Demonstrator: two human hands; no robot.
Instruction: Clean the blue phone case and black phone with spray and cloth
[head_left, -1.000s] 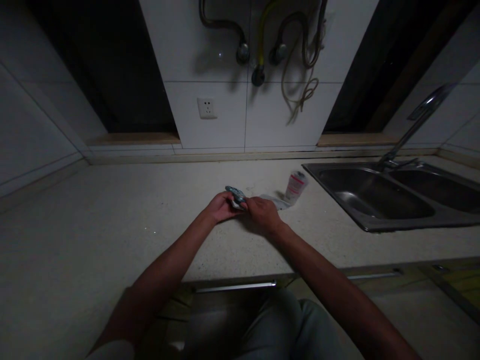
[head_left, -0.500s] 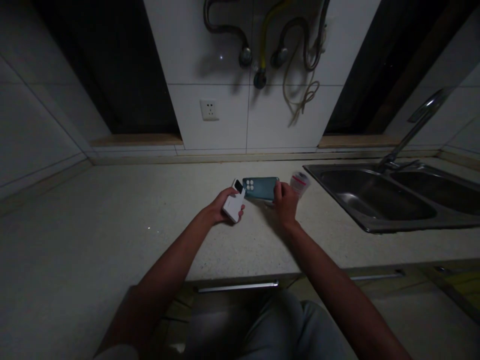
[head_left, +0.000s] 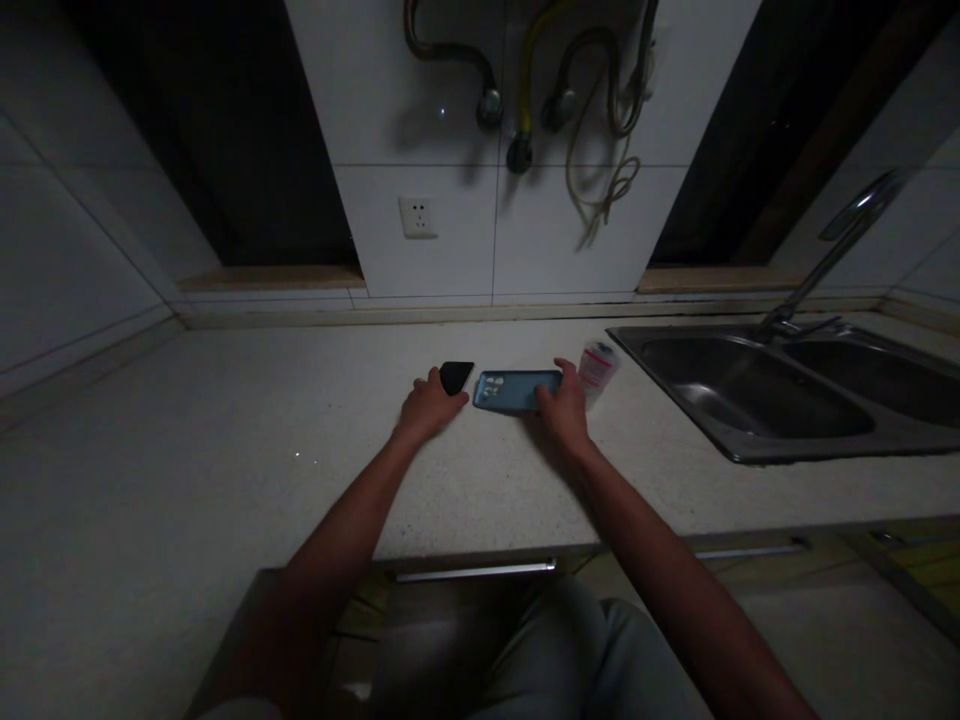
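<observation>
In the head view my left hand [head_left: 429, 406] is closed around a phone [head_left: 456, 377]. The phone's dark screen side now faces up, and my fingers cover much of its near part. My right hand [head_left: 564, 408] grips the right end of a blue-green phone case [head_left: 508, 392], thumb on its upper face. The camera cutouts are at the case's left end, close to the phone with a small gap between. Just behind my right hand stands a clear plastic cup [head_left: 599, 366] with a red band, partly hidden by my fingers.
All this is over a pale countertop [head_left: 247, 450]. A steel double sink [head_left: 750, 395] with a faucet [head_left: 825, 260] lies to the right. On the tiled wall behind are a power socket [head_left: 418, 217], hoses and a looped cord [head_left: 607, 200]. A drawer handle [head_left: 476, 572] runs below the front edge.
My left hand has turned the phone over from its white back to its dark screen and shifted slightly left. The case in my right hand has tilted and come a little nearer.
</observation>
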